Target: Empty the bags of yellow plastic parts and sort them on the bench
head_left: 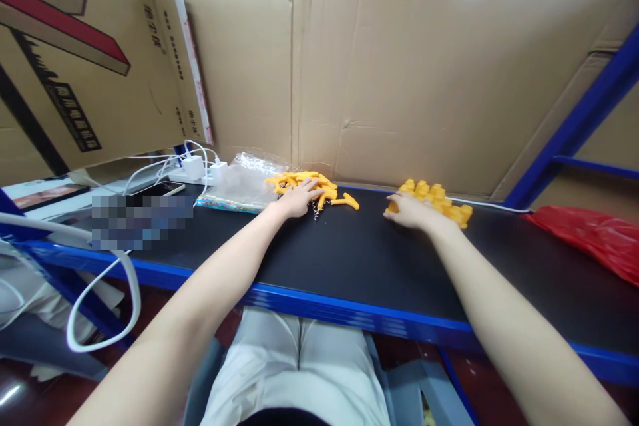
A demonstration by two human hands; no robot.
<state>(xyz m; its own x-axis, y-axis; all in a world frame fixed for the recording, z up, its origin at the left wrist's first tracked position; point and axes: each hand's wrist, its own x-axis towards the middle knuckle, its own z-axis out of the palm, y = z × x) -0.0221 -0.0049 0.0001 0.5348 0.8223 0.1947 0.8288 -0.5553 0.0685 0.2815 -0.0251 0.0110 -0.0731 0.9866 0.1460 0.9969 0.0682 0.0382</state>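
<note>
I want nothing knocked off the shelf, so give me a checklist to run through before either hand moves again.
1. Left hand on the pile of long yellow pieces: ok.
2. Right hand at the pile of chunky yellow pieces: ok.
3. Either hand actually gripping a piece: cannot tell.
4. Two piles kept apart: ok.
5. Clear plastic bag lying against the left pile: not ok.
6. Black shelf surface between the arms free: ok.

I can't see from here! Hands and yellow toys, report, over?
Left hand flat on long yellow pieces. Right hand touching chunky yellow pile. Plastic bag just left; nothing between.
</note>
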